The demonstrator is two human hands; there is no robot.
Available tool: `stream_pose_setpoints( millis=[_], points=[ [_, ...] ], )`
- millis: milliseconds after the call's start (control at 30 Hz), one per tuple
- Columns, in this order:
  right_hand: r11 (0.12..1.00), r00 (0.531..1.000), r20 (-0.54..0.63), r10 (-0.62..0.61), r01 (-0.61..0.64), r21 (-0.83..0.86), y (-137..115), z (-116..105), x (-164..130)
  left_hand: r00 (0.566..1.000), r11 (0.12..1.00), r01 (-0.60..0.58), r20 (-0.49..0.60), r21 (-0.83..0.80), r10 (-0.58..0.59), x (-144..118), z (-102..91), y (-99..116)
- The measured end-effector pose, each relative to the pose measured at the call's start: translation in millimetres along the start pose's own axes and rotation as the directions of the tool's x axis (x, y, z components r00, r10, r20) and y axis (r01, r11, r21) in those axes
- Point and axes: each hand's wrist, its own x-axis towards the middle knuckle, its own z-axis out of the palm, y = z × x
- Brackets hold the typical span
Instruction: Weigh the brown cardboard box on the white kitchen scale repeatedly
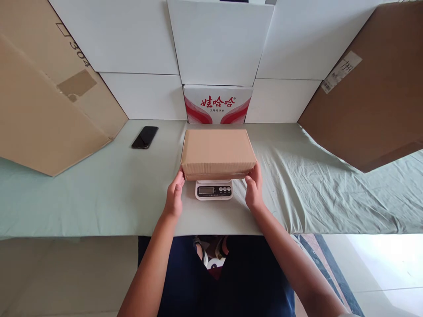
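A closed brown cardboard box [218, 147] is at the middle of the table, over a small white digital scale [214, 197]. The scale's display and buttons show in front of the box; its platform is mostly hidden underneath. My left hand [174, 196] grips the box at its near left corner, thumb toward me. At the near right corner my right hand [254, 187] holds the other side, its fingers partly hidden along the wall. Whether the box rests fully on the scale, I cannot tell.
A black phone [145, 137] lies left on the green cloth [109, 193]. White boxes form a wall behind, with a red-printed carton [218, 105] in the middle. Large cardboard pieces stand at left [49, 110] and right [370, 97]. The table's front edge is near my lap.
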Motion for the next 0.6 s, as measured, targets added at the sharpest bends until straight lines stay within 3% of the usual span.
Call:
stream_pose_setpoints(
  millis=[600],
  points=[
    [0.999, 0.999, 0.015, 0.031, -0.032, 0.015, -5.4, 2.9, -4.4, 0.998, 1.000, -0.021, -0.053, -0.007, 0.020, 1.0, 3.2, -1.3]
  ],
)
